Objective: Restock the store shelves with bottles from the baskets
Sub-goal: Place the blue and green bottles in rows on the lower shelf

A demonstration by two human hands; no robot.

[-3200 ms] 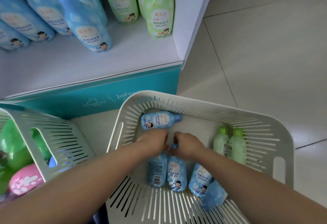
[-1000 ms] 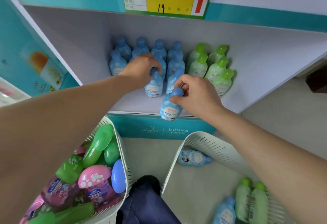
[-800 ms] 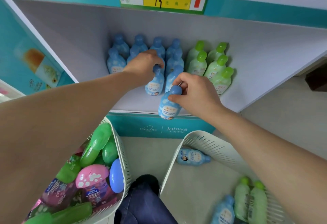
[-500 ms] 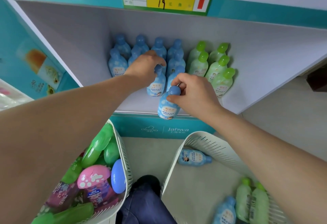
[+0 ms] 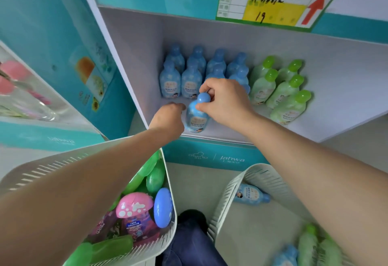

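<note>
My right hand (image 5: 225, 103) pinches the round cap of a blue bottle (image 5: 196, 117) that stands upright near the front edge of the white shelf (image 5: 340, 97). My left hand (image 5: 169, 117) sits just left of that bottle with loosely bent fingers and holds nothing. Behind them stand rows of blue bottles (image 5: 180, 81) and, to the right, green bottles (image 5: 281, 91). The right basket (image 5: 235, 194) on the floor holds a lying blue bottle (image 5: 252, 197) and green bottles (image 5: 317, 246).
The left basket (image 5: 168, 242) under my left arm is full of green, pink and blue containers. A price tag (image 5: 270, 3) with a red arrow hangs on the shelf above. A teal side panel (image 5: 63, 55) closes the shelf on the left. Pale floor tiles lie at the right.
My left hand let go of the blue bottle it held among the rows and drew back to the shelf front. The right hand keeps its bottle by the cap, upright on the shelf.
</note>
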